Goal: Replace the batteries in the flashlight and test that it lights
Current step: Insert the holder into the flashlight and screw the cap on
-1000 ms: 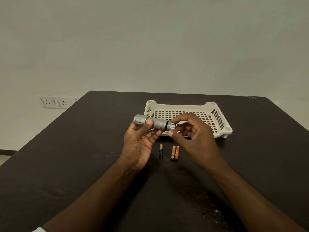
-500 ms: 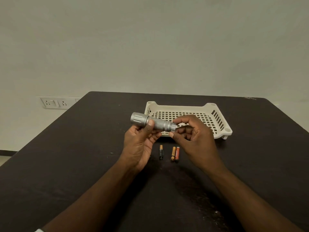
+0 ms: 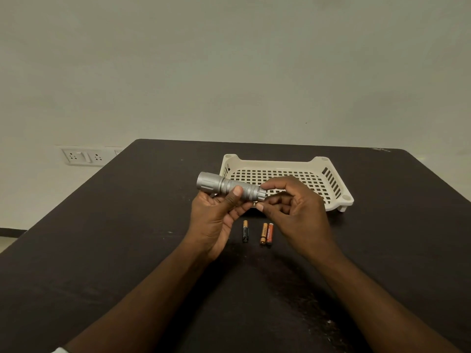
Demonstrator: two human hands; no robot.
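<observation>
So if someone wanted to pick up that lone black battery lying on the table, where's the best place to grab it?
Pinch the black battery across its middle, coming straight down from above. It lies flat on the dark table with its long axis pointing away from the person, and bare table shows on both long sides, so fingertips fit either side. The other two batteries lie apart to its right.

The flashlight (image 3: 229,187) is matt silver-grey, with bands of fine cross-hatched knurling along its barrel and shallow flutes round its wider head. The tray (image 3: 285,165) is cream-white, its floor a grid of square holes and its side wall cut with slanted slots. The table (image 3: 127,238) is very dark brown, flecked with pale scuffs. One battery (image 3: 245,231) is black with a copper top; a second battery (image 3: 263,233) is copper-gold; the third battery (image 3: 270,234) is orange-red. The wall (image 3: 229,67) is plain pale grey-green, and the socket plate (image 3: 81,156) is white.
</observation>
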